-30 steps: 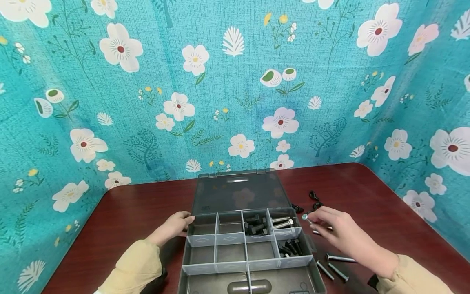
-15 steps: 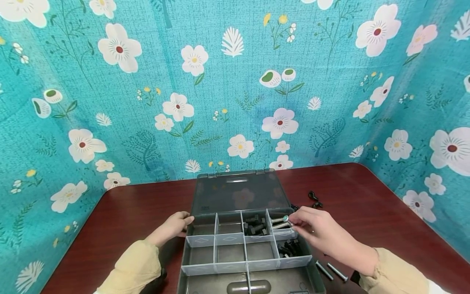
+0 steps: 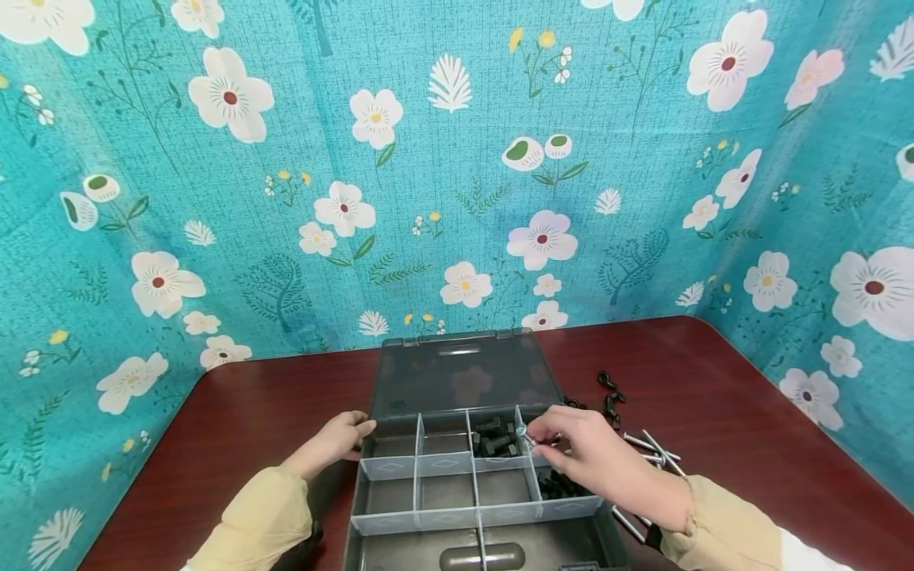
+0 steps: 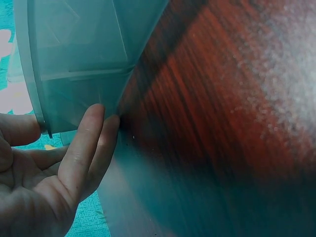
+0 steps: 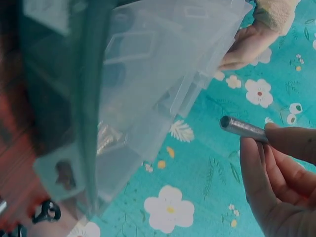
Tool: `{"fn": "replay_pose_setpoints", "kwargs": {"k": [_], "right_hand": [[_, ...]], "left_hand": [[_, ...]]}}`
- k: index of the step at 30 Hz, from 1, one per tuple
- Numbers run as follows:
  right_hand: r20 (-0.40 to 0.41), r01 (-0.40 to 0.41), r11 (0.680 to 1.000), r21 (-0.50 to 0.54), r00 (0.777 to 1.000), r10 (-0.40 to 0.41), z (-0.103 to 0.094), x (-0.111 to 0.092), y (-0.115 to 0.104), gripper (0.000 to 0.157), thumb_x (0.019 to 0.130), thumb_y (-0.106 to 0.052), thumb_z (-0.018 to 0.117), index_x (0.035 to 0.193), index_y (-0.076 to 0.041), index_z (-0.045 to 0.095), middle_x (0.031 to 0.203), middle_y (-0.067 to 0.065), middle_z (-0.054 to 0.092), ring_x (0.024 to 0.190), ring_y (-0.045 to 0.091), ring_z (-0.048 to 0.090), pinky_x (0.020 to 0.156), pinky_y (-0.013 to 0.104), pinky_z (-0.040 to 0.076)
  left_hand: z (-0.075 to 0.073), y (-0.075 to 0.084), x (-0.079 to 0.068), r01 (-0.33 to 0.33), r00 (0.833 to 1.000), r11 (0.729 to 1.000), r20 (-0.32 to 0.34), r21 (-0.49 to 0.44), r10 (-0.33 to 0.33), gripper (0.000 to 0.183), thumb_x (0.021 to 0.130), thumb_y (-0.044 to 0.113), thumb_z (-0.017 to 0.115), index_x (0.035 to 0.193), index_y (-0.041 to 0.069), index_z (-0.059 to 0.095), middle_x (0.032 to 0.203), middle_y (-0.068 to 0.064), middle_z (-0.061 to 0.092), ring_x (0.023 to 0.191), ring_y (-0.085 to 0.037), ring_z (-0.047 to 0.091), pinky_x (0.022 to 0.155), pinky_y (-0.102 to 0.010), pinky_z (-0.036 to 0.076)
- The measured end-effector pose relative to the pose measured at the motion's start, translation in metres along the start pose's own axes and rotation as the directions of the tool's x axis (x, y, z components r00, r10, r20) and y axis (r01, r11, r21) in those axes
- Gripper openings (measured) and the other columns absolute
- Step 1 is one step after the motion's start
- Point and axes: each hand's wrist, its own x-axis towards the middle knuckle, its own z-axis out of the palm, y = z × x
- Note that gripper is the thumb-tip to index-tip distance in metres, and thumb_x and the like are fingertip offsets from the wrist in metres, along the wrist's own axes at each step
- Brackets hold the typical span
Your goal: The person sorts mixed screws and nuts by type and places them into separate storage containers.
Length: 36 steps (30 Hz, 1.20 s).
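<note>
A grey plastic organizer box lies open on the table, its smoky lid folded back. My left hand rests at the box's back left corner. In the left wrist view its thumb is at the rim and its straight fingers touch the outer wall. Over the back right compartment, my right hand pinches a silver bolt between thumb and fingertips. The bolt's threaded end points away from the hand in the right wrist view. Black bolts fill the neighbouring compartment. My right hand hides most of the compartment beneath it.
More small black bolts lie in the compartment nearer me. Right of the box are several loose silver bolts and black hook-like pieces on the dark red table. A flowered turquoise cloth hangs behind.
My right hand has moved left with the bolt, from above the table to over the back right compartment. The left hand has stayed at the box's corner.
</note>
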Motion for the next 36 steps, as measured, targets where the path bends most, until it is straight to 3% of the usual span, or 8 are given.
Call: {"fn": "replay_pose_setpoints", "kwargs": {"k": [6,12,21,36], "right_hand": [[0.064,0.010,1.000,0.027,0.998,-0.012,0.011,0.006,-0.002,0.015,0.079,-0.002,0.067,0.091,-0.009,0.063,0.085,-0.002,0.061,0.076,0.007,0.059,0.062,0.023,0.052],[0.162,-0.052,0.995,0.088,0.986,0.037,0.020,0.007,-0.001,0.013,0.083,-0.005,0.064,0.095,-0.009,0.062,0.089,-0.002,0.060,0.078,0.005,0.058,0.064,0.020,0.052],[0.188,-0.055,0.994,0.092,0.981,0.037,0.026,0.009,-0.002,0.012,0.084,-0.006,0.064,0.094,-0.010,0.061,0.088,-0.004,0.060,0.078,0.004,0.057,0.064,0.020,0.051],[0.344,-0.135,0.988,0.073,0.934,0.102,0.028,0.012,0.000,0.016,0.081,0.001,0.065,0.096,-0.003,0.062,0.085,0.001,0.061,0.074,0.004,0.057,0.060,0.017,0.050]], "left_hand": [[0.001,0.001,0.000,0.001,1.000,1.000,-0.005,0.001,-0.001,0.044,0.097,0.007,0.040,0.127,-0.024,0.029,0.119,-0.037,0.044,0.107,-0.045,0.048,0.077,-0.045,0.053],[0.002,0.002,0.001,0.002,1.000,1.000,-0.016,0.002,-0.002,0.043,0.096,0.006,0.040,0.125,-0.023,0.031,0.115,-0.035,0.047,0.103,-0.043,0.050,0.076,-0.045,0.054],[0.000,0.001,0.002,0.000,1.000,1.000,-0.013,0.013,0.000,0.043,0.096,0.007,0.041,0.126,-0.023,0.031,0.114,-0.034,0.048,0.102,-0.042,0.051,0.076,-0.044,0.054],[0.001,0.000,-0.001,-0.007,1.000,1.000,-0.017,0.008,0.007,0.042,0.097,0.007,0.040,0.125,-0.023,0.032,0.115,-0.034,0.048,0.102,-0.042,0.051,0.075,-0.044,0.054]]}}
